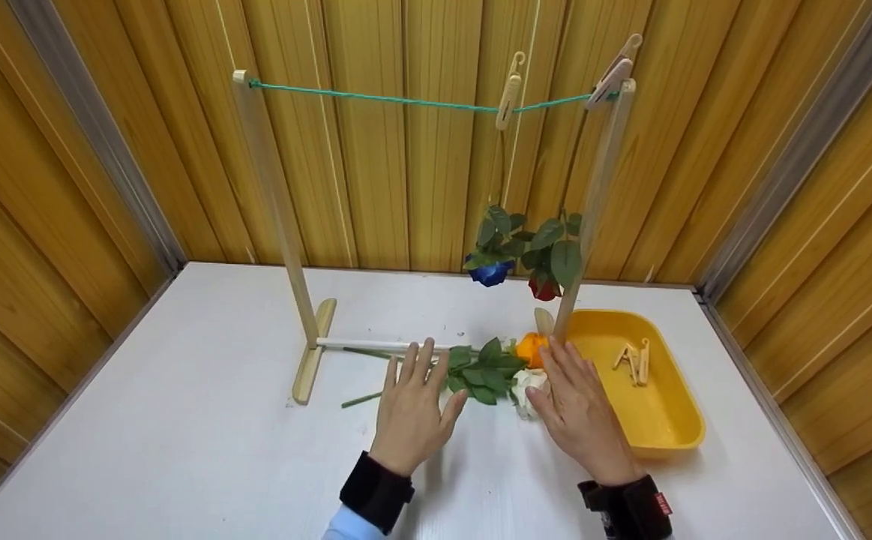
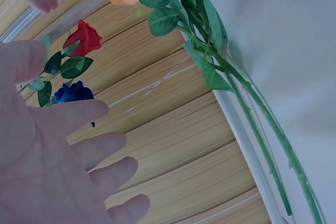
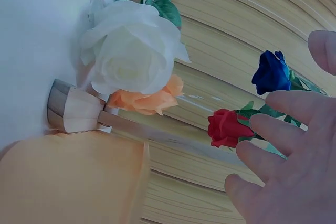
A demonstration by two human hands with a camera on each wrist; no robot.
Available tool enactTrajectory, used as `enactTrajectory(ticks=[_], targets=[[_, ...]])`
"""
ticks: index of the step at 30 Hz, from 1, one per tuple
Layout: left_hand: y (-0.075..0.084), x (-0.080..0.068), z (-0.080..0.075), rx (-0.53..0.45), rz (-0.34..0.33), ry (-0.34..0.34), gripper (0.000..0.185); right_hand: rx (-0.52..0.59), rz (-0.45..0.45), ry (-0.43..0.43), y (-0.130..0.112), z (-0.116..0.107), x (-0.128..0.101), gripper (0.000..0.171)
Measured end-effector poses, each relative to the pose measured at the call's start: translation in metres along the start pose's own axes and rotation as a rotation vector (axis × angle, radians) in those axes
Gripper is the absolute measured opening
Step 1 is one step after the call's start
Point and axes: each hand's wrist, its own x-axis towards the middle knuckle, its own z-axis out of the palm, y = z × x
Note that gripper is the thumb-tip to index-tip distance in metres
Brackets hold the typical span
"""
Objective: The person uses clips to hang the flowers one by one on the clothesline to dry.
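My left hand [image 1: 415, 409], fingers straight and spread, is held over the stems of two roses on the table, holding nothing. To the right, my right hand [image 1: 582, 409] is likewise spread with nothing in it, near the white rose [image 3: 128, 51] and the orange rose [image 1: 531, 350]. Their green leaves [image 1: 486, 369] show between my hands. Above, a blue rose [image 1: 489, 271] hangs head down from a beige clothespin [image 1: 509, 94] on the green cord [image 1: 406, 99]. Beside it a red rose [image 3: 228, 128] hangs head down below a pinkish clothespin [image 1: 610, 82].
The cord runs between two wooden posts, left [image 1: 278, 217] and right [image 1: 602, 195], joined low by a white bar [image 1: 368, 343]. A yellow tray [image 1: 660, 431] with several clothespins [image 1: 642, 362] stands right of the rack. Wood-patterned walls [image 1: 436, 187] enclose the white table [image 1: 203, 420].
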Motion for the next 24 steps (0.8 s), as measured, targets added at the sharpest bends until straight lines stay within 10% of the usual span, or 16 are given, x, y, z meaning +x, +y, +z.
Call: enactTrajectory(ticks=[24], targets=[[0.058,0.01,0.021,0.032,0.135,-0.183,0.063,0.02,0.17,-0.158,0.02,-0.024,0.004,0.06]])
